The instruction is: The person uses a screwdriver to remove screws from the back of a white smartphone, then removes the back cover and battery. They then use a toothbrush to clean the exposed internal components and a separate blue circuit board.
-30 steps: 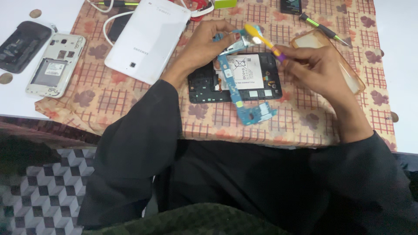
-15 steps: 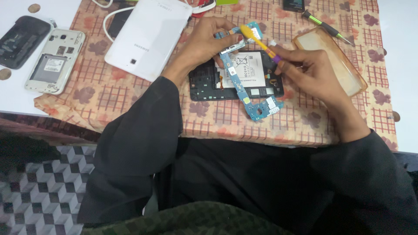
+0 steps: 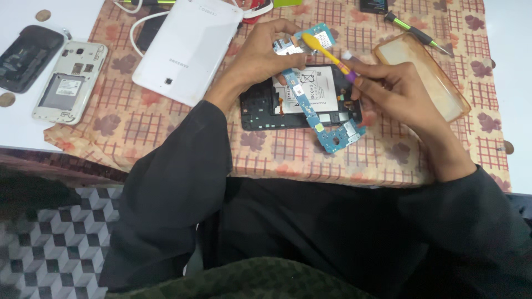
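Observation:
My left hand point(image 3: 260, 52) grips the upper end of a blue circuit board point(image 3: 316, 113), which is lifted at a slant above an opened tablet body point(image 3: 266, 108) with a white battery point(image 3: 324, 83). My right hand point(image 3: 396, 91) holds a yellow and purple toothbrush point(image 3: 327, 52), its head touching the top of the board near my left fingers. Both hands work over a patterned cloth point(image 3: 166, 130) on the table.
A white tablet back cover point(image 3: 185, 50) lies at the upper left of the cloth. Off the cloth on the left lie a white phone frame point(image 3: 69, 80) and a black phone cover point(image 3: 25, 55). A clear amber case point(image 3: 426, 72) and a green screwdriver point(image 3: 415, 33) lie to the right.
The view has shifted a little. The brush head has moved along the top of the circuit board, and both hands have kept their hold.

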